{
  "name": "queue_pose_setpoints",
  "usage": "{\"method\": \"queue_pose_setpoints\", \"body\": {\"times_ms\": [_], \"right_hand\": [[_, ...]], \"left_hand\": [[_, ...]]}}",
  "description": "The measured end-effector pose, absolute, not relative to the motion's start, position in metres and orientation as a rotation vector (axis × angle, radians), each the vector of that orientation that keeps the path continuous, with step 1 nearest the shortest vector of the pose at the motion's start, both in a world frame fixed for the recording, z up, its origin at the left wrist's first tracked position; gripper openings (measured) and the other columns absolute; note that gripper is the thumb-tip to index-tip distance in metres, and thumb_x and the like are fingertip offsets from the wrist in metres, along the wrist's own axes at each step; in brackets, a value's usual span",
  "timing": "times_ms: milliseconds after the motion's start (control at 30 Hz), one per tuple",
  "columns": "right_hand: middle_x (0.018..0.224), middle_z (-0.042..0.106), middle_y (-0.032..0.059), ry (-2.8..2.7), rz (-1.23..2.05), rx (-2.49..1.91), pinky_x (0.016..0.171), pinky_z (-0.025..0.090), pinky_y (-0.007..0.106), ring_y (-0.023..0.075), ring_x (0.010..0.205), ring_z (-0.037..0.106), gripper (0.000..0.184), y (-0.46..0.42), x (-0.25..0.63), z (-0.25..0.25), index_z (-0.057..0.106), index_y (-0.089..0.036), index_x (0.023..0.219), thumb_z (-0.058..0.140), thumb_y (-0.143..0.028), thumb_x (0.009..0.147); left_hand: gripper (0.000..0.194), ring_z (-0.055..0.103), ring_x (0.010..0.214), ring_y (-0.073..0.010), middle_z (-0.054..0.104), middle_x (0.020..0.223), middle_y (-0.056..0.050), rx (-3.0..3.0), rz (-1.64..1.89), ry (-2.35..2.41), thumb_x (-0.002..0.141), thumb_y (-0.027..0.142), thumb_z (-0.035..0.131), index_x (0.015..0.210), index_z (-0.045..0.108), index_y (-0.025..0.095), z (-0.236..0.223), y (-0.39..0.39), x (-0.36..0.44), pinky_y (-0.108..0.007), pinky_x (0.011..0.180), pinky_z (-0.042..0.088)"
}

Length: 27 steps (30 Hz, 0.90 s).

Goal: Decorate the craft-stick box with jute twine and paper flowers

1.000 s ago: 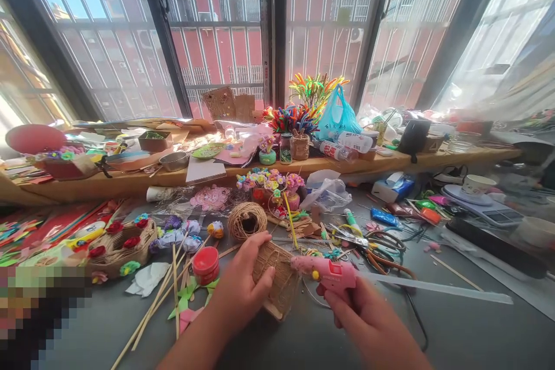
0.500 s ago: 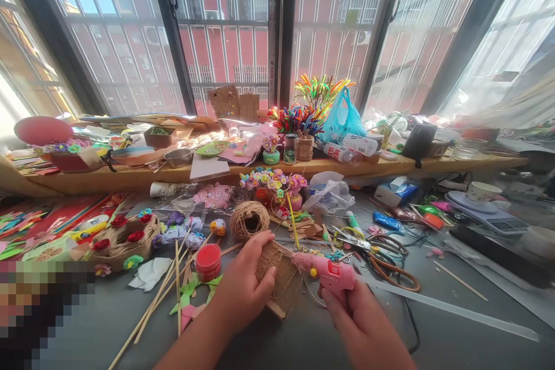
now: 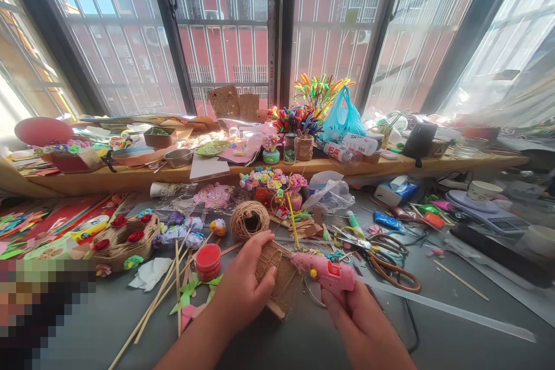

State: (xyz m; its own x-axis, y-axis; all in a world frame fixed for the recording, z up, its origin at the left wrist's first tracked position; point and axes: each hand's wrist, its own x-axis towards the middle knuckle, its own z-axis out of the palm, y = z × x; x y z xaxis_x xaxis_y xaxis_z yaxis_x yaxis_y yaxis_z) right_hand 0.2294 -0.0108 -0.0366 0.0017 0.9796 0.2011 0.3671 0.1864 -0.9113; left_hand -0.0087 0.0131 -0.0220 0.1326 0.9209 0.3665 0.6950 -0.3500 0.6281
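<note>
My left hand [image 3: 254, 283] is closed on a brown cardboard box [image 3: 286, 289] with twine wound over part of it, thumb on the near face. A pink hot glue gun [image 3: 332, 273] is gripped in my right hand [image 3: 353, 312]. Its nozzle points left and meets the upper right edge of the box, though I cannot tell whether it touches. Just behind my left fingers stands a ball of jute twine [image 3: 250, 221]. A red-lidded tub [image 3: 208, 261] is to the left of my left hand.
Scissors [image 3: 390, 266] lie right of the glue gun, above a white strip [image 3: 451, 306]. Wooden sticks [image 3: 150, 306] spread at the left, near a twine-wrapped tray with red roses [image 3: 125, 243]. Behind runs a crowded wooden ledge [image 3: 243, 173]. A kitchen scale [image 3: 489, 214] sits far right.
Almost nothing differs. Both hands, the box and the glue gun keep nearly the same places.
</note>
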Motion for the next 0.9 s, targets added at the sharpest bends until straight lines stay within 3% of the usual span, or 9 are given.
{"method": "queue_pose_setpoints", "body": {"times_ms": [300, 533, 700, 900], "right_hand": [[0.126, 0.08, 0.0115, -1.558, 0.901, -1.309, 0.103, 0.058, 0.042, 0.0341, 0.119, 0.071, 0.041, -0.009, 0.235, -0.038, 0.075, -0.024, 0.123, 0.059, -0.053, 0.097], [0.14, 0.074, 0.0103, -1.571, 0.944, -1.176, 0.111, 0.054, 0.042, 0.0321, 0.131, 0.067, 0.043, -0.01, 0.233, -0.034, 0.071, -0.025, 0.134, 0.056, -0.048, 0.1], [0.132, 0.077, 0.0121, -1.531, 0.96, -1.222, 0.101, 0.06, 0.044, 0.0342, 0.12, 0.072, 0.039, -0.011, 0.236, -0.041, 0.074, -0.024, 0.125, 0.062, -0.047, 0.096], [0.108, 0.082, 0.0097, -1.436, 1.01, -1.257, 0.093, 0.061, 0.043, 0.0339, 0.104, 0.075, 0.039, -0.015, 0.238, -0.045, 0.077, -0.025, 0.117, 0.066, -0.051, 0.091]], "left_hand": [[0.055, 0.057, 0.142, -0.0333, 0.058, 0.155, -0.013, 2.095, 1.036, 1.581, 0.095, 0.027, 0.054, 0.149, 0.049, 0.023, -0.021, 0.014, -0.008, -0.052, 0.119, 0.047], [0.055, 0.056, 0.143, -0.0322, 0.057, 0.155, -0.013, 2.094, 1.03, 1.587, 0.095, 0.027, 0.054, 0.149, 0.048, 0.023, -0.022, 0.012, -0.009, -0.05, 0.12, 0.046], [0.054, 0.056, 0.143, -0.0322, 0.058, 0.155, -0.014, 2.092, 1.04, 1.588, 0.095, 0.027, 0.054, 0.149, 0.049, 0.023, -0.021, 0.013, -0.008, -0.05, 0.12, 0.046], [0.055, 0.057, 0.142, -0.0325, 0.059, 0.154, -0.013, 2.059, 1.036, 1.597, 0.094, 0.028, 0.055, 0.148, 0.05, 0.023, -0.02, 0.013, -0.007, -0.05, 0.119, 0.047]]}}
